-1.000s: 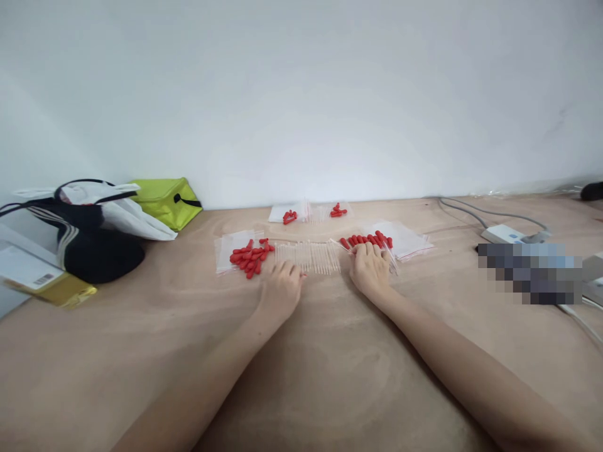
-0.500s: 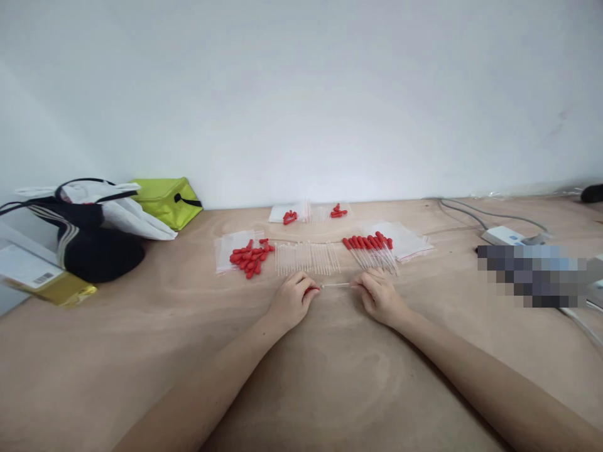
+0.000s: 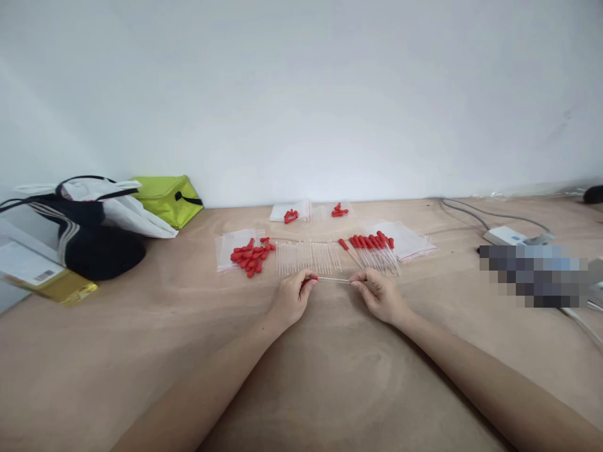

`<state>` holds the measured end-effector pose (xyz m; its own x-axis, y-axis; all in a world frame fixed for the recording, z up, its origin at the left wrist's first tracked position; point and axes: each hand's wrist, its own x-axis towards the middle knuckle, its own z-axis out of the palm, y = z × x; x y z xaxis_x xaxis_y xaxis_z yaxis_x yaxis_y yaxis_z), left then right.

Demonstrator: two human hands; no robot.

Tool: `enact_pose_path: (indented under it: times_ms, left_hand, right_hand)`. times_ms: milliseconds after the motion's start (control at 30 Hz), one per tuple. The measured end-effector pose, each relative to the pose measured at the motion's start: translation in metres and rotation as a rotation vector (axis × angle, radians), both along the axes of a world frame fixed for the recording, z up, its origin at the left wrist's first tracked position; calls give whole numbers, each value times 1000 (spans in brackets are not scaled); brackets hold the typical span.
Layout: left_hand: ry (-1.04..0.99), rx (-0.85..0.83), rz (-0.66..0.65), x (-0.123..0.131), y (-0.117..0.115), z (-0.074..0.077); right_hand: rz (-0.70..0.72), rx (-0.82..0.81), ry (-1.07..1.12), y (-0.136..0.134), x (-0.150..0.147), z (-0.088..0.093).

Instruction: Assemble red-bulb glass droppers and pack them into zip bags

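Note:
My left hand (image 3: 293, 295) pinches a red rubber dropper bulb, mostly hidden by the fingers. Between the hands stretches a thin clear dropper tube (image 3: 333, 280), its left end at the bulb. Its other end is pinched by my right hand (image 3: 379, 295). Just beyond the hands lies a row of bare clear tubes (image 3: 308, 257). A heap of loose red bulbs (image 3: 252, 256) sits to the left of that row. On the right, several droppers with red bulbs fitted (image 3: 372, 245) lie side by side.
Clear zip bags lie under the bulb heap and beside the fitted droppers (image 3: 407, 242). Farther back are small red bulbs (image 3: 291, 216) on another bag. A black cap (image 3: 101, 251) and a green bag (image 3: 162, 198) stand left; a power strip (image 3: 505, 236) with cables lies right.
The tube's left end has come up to the red bulb; before, its tip showed just outside the left fingers. Both hands have risen slightly.

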<state>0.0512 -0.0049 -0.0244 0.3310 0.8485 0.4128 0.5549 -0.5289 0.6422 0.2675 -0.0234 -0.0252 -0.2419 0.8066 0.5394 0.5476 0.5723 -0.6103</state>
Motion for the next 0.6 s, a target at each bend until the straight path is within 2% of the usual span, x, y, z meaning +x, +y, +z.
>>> enact_pose_path:
  times_ms: [200,433,600]
  left_hand:
    - [-31,92,-72,1,-2,4]
    - [-16,117,-97,0,-3,7]
    - [-11,118,-114,0,-4,9]
  right_hand:
    - [91,75,-208,5,4,0]
    - [54,42,-221,12,0,-2]
    - [56,90,-264,13,-1,-2]
